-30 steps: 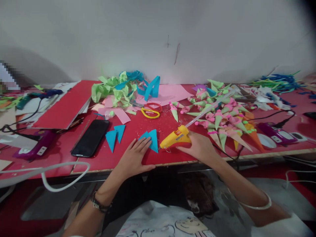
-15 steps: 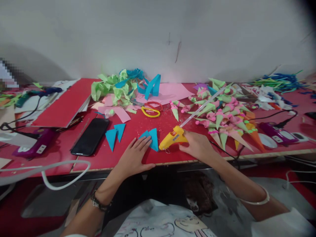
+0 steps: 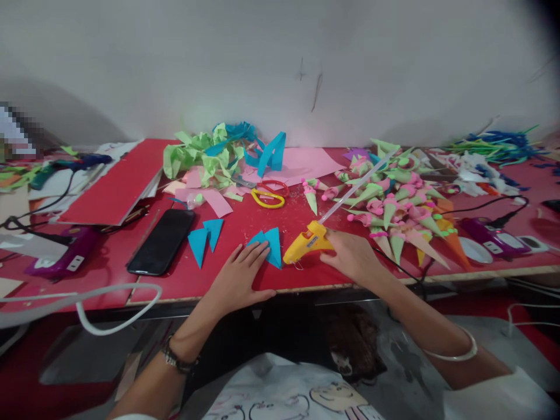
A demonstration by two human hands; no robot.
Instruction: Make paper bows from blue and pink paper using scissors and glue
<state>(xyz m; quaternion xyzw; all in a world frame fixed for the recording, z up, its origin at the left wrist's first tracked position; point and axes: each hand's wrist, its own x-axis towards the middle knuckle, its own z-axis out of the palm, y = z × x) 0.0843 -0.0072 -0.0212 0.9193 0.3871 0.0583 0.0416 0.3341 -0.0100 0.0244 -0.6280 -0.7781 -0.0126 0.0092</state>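
My left hand (image 3: 240, 269) lies flat on the red table, its fingertips over a folded blue paper piece (image 3: 273, 248) and the thumb stretched out to the side. Part of the blue paper is hidden beneath the fingers. My right hand (image 3: 355, 256) grips a yellow hot glue gun (image 3: 308, 242) with a long clear glue stick (image 3: 356, 188) rising out of its back. The gun's nozzle points left, close to the paper's right corner; whether it touches cannot be told. Two blue paper triangles (image 3: 199, 245) lie to the left of my left hand.
A black phone (image 3: 161, 242) and a red folder (image 3: 116, 181) lie at left. Scissors (image 3: 268, 198) with red and yellow handles lie ahead, near crumpled green paper (image 3: 203, 154). Many small paper cones (image 3: 389, 204) are heaped at right, beside a purple power strip (image 3: 496, 236).
The glue gun has tipped slightly and shifted a little left, its glue stick now standing steeper. My left hand stays in place on the blue paper.
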